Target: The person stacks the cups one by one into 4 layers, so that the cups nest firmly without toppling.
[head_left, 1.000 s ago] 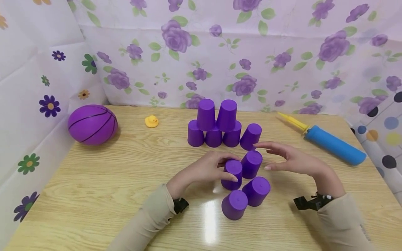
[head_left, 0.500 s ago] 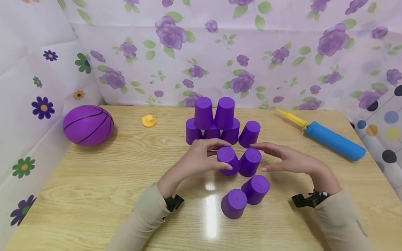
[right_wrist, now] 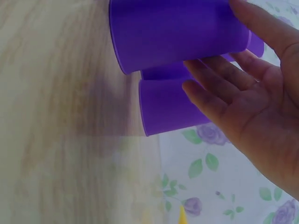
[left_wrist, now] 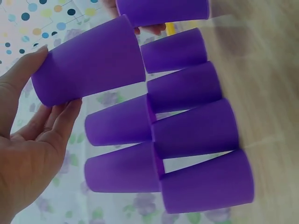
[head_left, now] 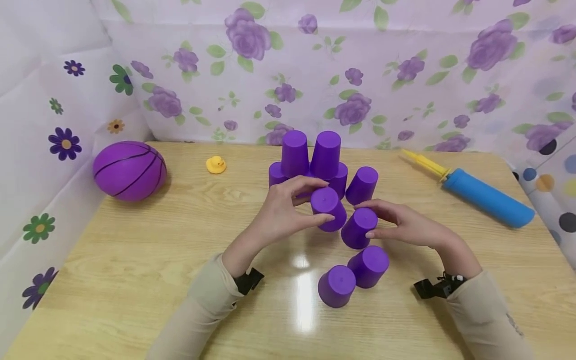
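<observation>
Purple cups stand upside down on the wooden table (head_left: 157,260). My left hand (head_left: 285,212) grips one purple cup (head_left: 328,207) between thumb and fingers; the left wrist view shows this cup (left_wrist: 91,60) raised to about the second tier's height. My right hand (head_left: 407,225) has thumb and fingers on another purple cup (head_left: 358,230), just right of the raised one. Behind them, two cups, a left one (head_left: 295,154) and a right one (head_left: 326,155), sit on a row partly hidden by my left hand. A further cup (head_left: 362,185) ends that row at the right.
Two more upside-down cups, one (head_left: 337,286) nearer and one (head_left: 369,267) farther, stand in front. A purple ball (head_left: 130,171) and a yellow toy duck (head_left: 216,165) lie at the left. A blue pump (head_left: 488,197) lies at the right.
My left hand has lifted its cup from the front group and moved it away from me, toward the stack. My right hand has closed in on the cup beside it.
</observation>
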A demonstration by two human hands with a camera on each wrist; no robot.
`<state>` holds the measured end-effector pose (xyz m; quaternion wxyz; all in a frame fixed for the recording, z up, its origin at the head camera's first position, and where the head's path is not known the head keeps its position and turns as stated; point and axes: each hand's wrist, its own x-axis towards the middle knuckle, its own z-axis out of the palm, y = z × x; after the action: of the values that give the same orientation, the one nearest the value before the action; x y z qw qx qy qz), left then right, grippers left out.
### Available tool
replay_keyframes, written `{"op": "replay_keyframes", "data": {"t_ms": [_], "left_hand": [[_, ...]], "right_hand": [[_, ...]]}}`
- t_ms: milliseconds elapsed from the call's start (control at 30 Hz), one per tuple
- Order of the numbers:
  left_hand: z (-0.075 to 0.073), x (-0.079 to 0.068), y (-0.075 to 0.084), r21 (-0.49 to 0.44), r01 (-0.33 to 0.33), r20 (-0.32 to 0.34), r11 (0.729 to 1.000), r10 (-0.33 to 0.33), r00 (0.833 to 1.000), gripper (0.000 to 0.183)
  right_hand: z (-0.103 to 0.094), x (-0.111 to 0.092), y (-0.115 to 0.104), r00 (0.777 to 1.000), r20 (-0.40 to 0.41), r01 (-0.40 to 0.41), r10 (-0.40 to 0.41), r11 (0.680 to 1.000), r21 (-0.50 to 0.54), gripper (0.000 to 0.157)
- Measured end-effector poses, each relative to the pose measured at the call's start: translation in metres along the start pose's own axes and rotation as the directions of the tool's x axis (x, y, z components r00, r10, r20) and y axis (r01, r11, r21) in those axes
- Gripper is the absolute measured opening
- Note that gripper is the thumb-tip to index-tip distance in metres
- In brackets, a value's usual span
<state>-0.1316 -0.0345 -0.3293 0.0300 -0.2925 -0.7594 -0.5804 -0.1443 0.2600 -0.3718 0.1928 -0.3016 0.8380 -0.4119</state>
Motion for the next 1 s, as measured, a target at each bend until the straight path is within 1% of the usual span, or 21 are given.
{"op": "replay_keyframes", "data": {"t_ms": [67, 133, 233, 300, 467, 533, 667, 733, 867, 1000], "left_hand": [[0.001, 0.004, 0.003, -0.005, -0.056, -0.019, 0.998, 0.056, 0.998, 0.049], [0.002, 0.009, 0.007, -0.001, -0.094, -0.033, 0.996, 0.093, 0.995, 0.049], [0.003, 0.019, 0.013, 0.023, -0.113, -0.036, 0.993, 0.114, 0.993, 0.048], [0.002, 0.026, 0.018, 0.042, -0.119, -0.014, 0.992, 0.12, 0.993, 0.048], [-0.003, 0.042, 0.026, 0.103, -0.166, 0.046, 0.981, 0.162, 0.986, 0.049], [-0.004, 0.049, 0.028, 0.145, -0.182, 0.061, 0.973, 0.174, 0.983, 0.05], [-0.003, 0.065, 0.035, 0.25, -0.219, 0.087, 0.943, 0.204, 0.975, 0.052], [-0.002, 0.074, 0.039, 0.283, -0.232, 0.099, 0.93, 0.213, 0.972, 0.053], [0.001, 0.091, 0.045, 0.299, -0.249, 0.119, 0.921, 0.222, 0.968, 0.054], [0.004, 0.107, 0.046, 0.332, -0.261, 0.132, 0.907, 0.229, 0.964, 0.05]], "right_hand": [[0.0, -0.001, 0.001, 1.0, -0.004, -0.003, 0.004, 0.999, 0.042, 0.057], [-0.001, -0.005, 0.002, 1.0, 0.008, -0.014, 0.013, 0.996, 0.084, 0.055], [-0.002, -0.01, 0.002, 0.999, 0.033, -0.026, 0.022, 0.991, 0.133, 0.053], [-0.002, -0.012, 0.0, 0.999, 0.041, -0.036, 0.03, 0.99, 0.14, 0.052], [0.002, -0.004, -0.008, 0.999, 0.032, -0.048, 0.044, 0.993, 0.111, 0.055], [0.004, -0.001, -0.011, 0.998, 0.03, -0.055, 0.052, 0.993, 0.105, 0.055], [0.006, 0.0, -0.017, 0.998, 0.021, -0.065, 0.063, 0.993, 0.101, 0.05], [0.007, 0.0, -0.019, 0.998, 0.013, -0.064, 0.063, 0.993, 0.099, 0.048], [0.008, -0.002, -0.023, 0.998, 0.001, -0.066, 0.066, 0.994, 0.088, 0.046], [0.009, -0.001, -0.025, 0.998, -0.012, -0.064, 0.065, 0.996, 0.069, 0.046]]}}
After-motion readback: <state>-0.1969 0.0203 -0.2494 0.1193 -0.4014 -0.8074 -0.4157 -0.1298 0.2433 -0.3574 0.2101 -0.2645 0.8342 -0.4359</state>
